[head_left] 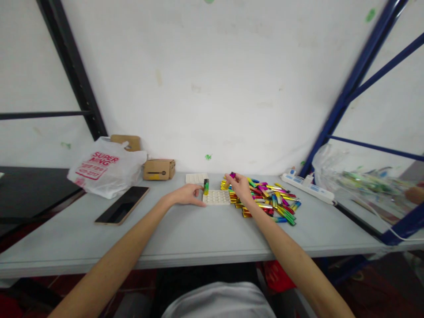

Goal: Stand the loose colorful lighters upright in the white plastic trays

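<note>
White tray (217,198) sits just below frame centre, long axis left-right, your left hand (187,194) nearer, loosely open at its left end, your right hand (241,190) pinching a purple-ended lighter (232,175) up and right of it.

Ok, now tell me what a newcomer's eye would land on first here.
First, the heap of shiny, many-coloured sticks on the right side of the grey table. Next, the single green-and-yellow stick standing upright at the left end of the white tray, by the left hand. Then the white bag with red print at the table's left.
</note>
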The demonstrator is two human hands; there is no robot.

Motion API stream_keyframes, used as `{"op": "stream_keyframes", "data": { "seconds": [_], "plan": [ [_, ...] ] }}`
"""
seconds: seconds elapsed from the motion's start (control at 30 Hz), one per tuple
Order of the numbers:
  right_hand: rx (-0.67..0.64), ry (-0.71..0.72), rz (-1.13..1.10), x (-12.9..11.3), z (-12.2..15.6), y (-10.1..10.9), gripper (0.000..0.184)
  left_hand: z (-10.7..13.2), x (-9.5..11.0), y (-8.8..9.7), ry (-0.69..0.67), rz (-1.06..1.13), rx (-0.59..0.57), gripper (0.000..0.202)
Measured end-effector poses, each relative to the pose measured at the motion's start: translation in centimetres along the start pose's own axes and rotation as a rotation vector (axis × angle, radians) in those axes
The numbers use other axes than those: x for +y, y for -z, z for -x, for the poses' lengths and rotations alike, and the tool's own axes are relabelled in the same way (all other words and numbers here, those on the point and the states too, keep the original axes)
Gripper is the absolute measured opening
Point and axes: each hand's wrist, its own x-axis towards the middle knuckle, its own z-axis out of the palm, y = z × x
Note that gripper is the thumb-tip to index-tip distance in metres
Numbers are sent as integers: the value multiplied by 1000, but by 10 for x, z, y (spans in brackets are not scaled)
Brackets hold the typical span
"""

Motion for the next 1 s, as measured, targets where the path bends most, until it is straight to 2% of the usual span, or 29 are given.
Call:
{"op": "stream_keyframes", "data": {
  "seconds": [0.13, 0.2, 0.3, 0.47, 0.6, 0.77, 1.0],
  "plan": [
    [-37, 35, -72, -1, 5, -13, 51, 0, 0, 0, 1, -3, -6, 73],
    [-96, 46, -159, -4, 7, -18, 48, 0, -1, 0, 2, -9, -9, 74],
    [-171, -31, -256, -6, 11, -24, 45, 0, -2, 0, 0, -10, -5, 74],
    [-62, -75, -149, -5, 13, -27, 45, 0, -1, 0, -2, -11, -5, 73],
    [-8, -117, -122, -3, 14, -30, 36, 1, 1, 1, 4, 7, -7, 71],
    [19, -69, -28, -10, 17, -32, 31, 1, 4, 2, 7, -4, -12, 69],
    [-35, 67, 91, -17, 18, -29, 42, 1, 3, 2, 7, -9, -17, 69]
  ]
}}
